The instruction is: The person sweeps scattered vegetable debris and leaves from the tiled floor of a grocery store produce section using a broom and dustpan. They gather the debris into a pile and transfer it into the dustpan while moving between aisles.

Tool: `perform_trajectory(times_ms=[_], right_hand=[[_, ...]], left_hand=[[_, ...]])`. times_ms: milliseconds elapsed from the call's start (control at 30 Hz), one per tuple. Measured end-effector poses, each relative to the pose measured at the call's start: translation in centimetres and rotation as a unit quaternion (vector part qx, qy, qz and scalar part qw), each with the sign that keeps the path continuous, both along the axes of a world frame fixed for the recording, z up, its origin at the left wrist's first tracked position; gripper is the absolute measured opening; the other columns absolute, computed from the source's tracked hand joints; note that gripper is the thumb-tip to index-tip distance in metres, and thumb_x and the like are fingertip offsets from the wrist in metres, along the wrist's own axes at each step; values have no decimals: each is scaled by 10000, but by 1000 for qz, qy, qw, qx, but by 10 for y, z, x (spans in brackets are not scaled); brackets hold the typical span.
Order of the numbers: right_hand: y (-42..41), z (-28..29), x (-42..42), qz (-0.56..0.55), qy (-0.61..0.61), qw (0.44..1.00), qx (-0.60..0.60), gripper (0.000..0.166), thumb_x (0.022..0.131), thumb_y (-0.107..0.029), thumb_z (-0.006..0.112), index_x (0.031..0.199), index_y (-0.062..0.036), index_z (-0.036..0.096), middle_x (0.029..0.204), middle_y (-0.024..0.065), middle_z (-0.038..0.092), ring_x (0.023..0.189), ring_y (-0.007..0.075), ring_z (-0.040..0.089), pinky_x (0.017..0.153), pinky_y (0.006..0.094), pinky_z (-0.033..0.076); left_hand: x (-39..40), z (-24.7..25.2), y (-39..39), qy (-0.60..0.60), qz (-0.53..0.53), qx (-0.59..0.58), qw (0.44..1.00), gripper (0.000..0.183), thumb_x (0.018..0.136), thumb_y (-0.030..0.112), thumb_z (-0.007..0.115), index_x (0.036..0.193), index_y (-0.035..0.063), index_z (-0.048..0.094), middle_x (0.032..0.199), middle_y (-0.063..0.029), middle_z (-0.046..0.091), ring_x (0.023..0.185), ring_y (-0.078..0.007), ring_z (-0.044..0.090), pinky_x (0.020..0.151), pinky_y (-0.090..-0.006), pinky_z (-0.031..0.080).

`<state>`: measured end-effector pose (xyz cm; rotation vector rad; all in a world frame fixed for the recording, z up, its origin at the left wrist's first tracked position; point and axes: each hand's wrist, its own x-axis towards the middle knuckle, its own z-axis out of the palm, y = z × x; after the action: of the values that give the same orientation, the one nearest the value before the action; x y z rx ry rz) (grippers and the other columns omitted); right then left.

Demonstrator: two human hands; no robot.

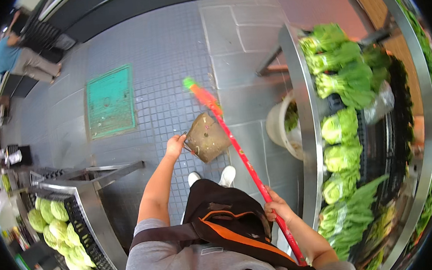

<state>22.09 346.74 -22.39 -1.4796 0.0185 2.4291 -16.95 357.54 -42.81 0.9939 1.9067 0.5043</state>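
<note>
My left hand (pixel 175 145) grips the thin handle of a worn brownish dustpan (pixel 209 138), tilted just ahead of my white shoes. Bits of debris and stains speckle the pan. Around the red pole of a broom (pixel 243 157) closes my right hand (pixel 278 207), low beside the apron (pixel 225 206). The pole runs from near my right elbow up past the dustpan's right side. At its far end, the orange and green broom head (pixel 199 92) is blurred, over the tiled floor beyond the pan.
Leafy greens and lettuces (pixel 339 125) fill a metal-edged stand to the right, with a white bucket (pixel 276 122) beside it. Cabbages (pixel 57 227) lie in a black crate at left. A green floor cover (pixel 110 101) lies ahead; a person (pixel 23 58) stands at far left.
</note>
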Motion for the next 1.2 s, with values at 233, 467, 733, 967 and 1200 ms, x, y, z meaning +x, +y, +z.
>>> perform_trajectory(times_ms=[233,467,733,967,1200], right_hand=[[86,-26,-32,-18,0,995,97,666,782,-7,393,1298,-391,218,537,-16,310,379,85,321,357,230,308],[159,-19,-80,49,-98,990,94,669,785,-52,400,1300,-414,175,548,-26,324,372,71,314,341,210,300],[275,-17,-247,390,-102,899,174,742,765,-5,384,1343,-361,86,524,1,331,367,97,333,353,238,313],[359,-91,-509,617,-15,729,295,760,699,43,388,1369,-195,118,514,33,414,361,118,390,340,254,343],[348,-200,-826,685,72,542,481,685,701,15,421,1343,-121,228,537,43,480,374,122,420,341,264,344]], left_hand=[[-64,78,-23,-34,216,50,975,385,793,348,540,592,19,529,532,-57,512,525,-136,457,533,-296,376],[-80,68,-56,-197,360,24,912,290,798,274,574,611,67,494,528,5,453,471,-91,385,451,-252,320],[-144,38,-46,-286,563,113,767,240,778,233,581,636,57,502,537,12,427,479,-98,381,447,-263,308],[-204,32,-35,-259,658,128,695,251,783,236,576,618,64,496,539,11,425,483,-100,380,447,-259,296],[-198,19,-39,-262,752,106,596,265,816,237,556,621,74,483,539,13,436,514,-87,365,487,-239,290]])
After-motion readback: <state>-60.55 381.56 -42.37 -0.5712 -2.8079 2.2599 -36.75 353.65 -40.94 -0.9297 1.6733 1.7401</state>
